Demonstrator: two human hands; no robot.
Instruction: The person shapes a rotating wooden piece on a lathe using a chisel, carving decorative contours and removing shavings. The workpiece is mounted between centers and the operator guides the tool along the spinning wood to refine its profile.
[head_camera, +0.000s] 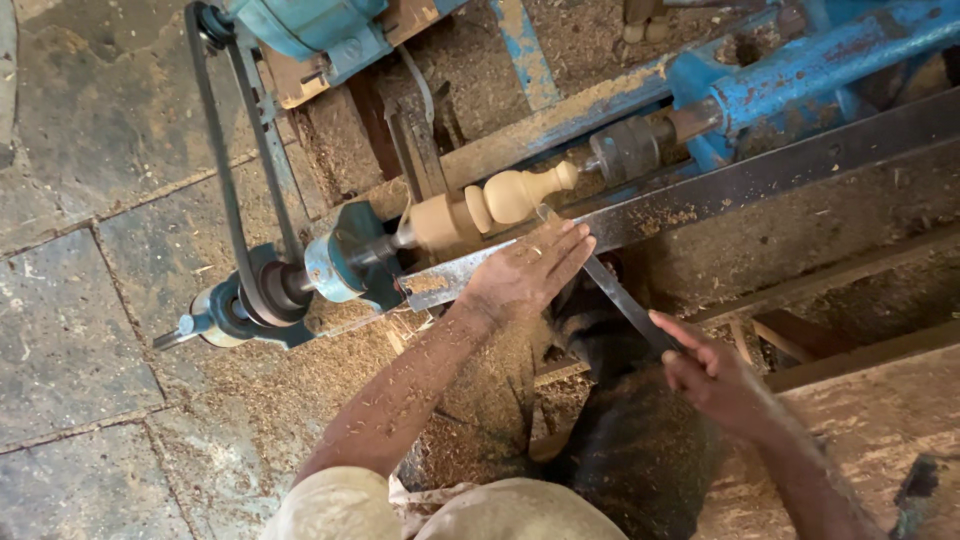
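Sawdust covered the grey stone floor (70, 330) around the blue metal lathe (790, 70), whose black drive belt (225, 170) ran left. The pale turned wooden spindle (500, 200) spun between its centres, above the long steel tool rest (760, 175). The left hand (525, 272) lay flat, fingers extended, pressing the long dark metal chisel (610, 290) onto the rest; the right hand (712, 375) was closed around its handle end.

The turned wooden piece (500, 200) sits in the lathe (800, 70), between the pulley (265, 295) on its left and the tailstock (640, 145) on its right. A belt (215, 150) runs from the pulley up to the motor (310, 30) behind. The tool rest bar (720, 185) lies just before the piece. The left hand (525, 272) lies on that bar; the right hand (715, 375), nearer and further right, grips the chisel (610, 285), whose tip reaches the piece. Sawdust (330, 370) covers the floor below.
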